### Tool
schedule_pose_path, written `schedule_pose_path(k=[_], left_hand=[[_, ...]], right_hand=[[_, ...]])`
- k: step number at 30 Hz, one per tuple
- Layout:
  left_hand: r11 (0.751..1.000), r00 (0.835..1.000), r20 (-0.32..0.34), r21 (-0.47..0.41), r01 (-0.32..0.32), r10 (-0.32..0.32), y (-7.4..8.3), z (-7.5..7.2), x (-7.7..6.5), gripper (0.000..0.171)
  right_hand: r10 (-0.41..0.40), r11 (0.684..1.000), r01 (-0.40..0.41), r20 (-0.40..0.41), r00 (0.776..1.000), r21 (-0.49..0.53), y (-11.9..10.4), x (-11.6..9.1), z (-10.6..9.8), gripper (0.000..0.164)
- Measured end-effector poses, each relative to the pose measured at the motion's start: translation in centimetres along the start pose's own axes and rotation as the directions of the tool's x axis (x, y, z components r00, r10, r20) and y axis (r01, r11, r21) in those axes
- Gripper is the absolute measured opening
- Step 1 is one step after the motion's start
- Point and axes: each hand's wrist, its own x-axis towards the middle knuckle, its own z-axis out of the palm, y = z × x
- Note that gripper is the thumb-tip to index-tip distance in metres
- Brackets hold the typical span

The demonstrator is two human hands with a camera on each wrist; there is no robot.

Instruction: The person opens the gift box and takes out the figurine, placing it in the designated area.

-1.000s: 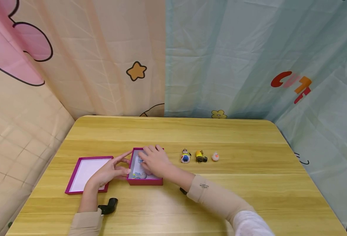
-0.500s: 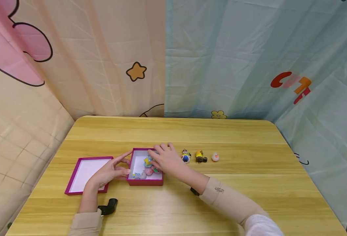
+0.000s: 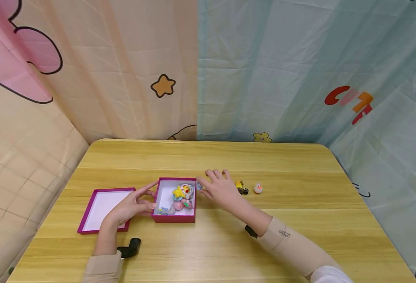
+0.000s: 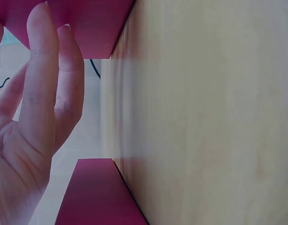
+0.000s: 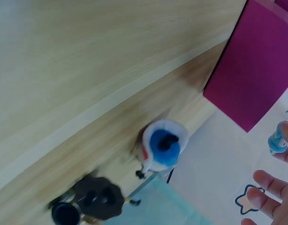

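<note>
My right hand [image 3: 222,190] is just right of the magenta box [image 3: 174,219], raised above the table. It pinches a small light-blue figurine [image 5: 277,140] between thumb and finger; fingers partly cover it in the head view. My left hand [image 3: 130,206] touches the box's left wall with fairly straight fingers, also seen in the left wrist view. Inside the box lie a figurine with a yellow star [image 3: 179,192], a pink figurine [image 3: 178,205] and a grey-blue one [image 3: 166,211]. A white, blue and red figurine [image 5: 163,145] stands on the table, hidden by my right hand in the head view.
The magenta lid [image 3: 105,208] lies inside up, left of the box. A yellow and dark-brown figurine [image 3: 240,188] and a small white duck [image 3: 258,188] stand to the right on the wooden table [image 3: 282,165]. Curtains [image 3: 264,70] hang behind.
My right hand has come out of the box and moved right, carrying the light-blue figurine. The figurines in the box have come into view. My left hand stays put.
</note>
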Motion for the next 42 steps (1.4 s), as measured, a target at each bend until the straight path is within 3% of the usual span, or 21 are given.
schedule_pose_path(k=[12,24,34,42], left_hand=[[1.0,1.0,-0.011,-0.004,0.015,-0.015,0.0,0.1,0.0,0.075],[1.0,1.0,0.001,-0.003,0.008,-0.008,0.1,0.0,-0.2,0.075],[1.0,1.0,0.001,0.001,0.005,-0.005,0.1,0.0,-0.1,0.076],[1.0,1.0,0.0,-0.002,0.005,-0.005,0.1,0.0,0.0,0.075]], right_hand=[[0.06,0.996,-0.064,-0.059,0.996,-0.056,3.4,-3.1,0.0,0.033],[0.162,0.984,-0.163,-0.023,0.987,-0.065,6.6,-6.2,0.2,0.035],[0.26,0.965,-0.26,0.001,0.966,-0.039,8.8,-8.8,0.1,0.037],[0.351,0.936,-0.352,0.023,0.936,0.005,10.6,-11.0,0.2,0.036]])
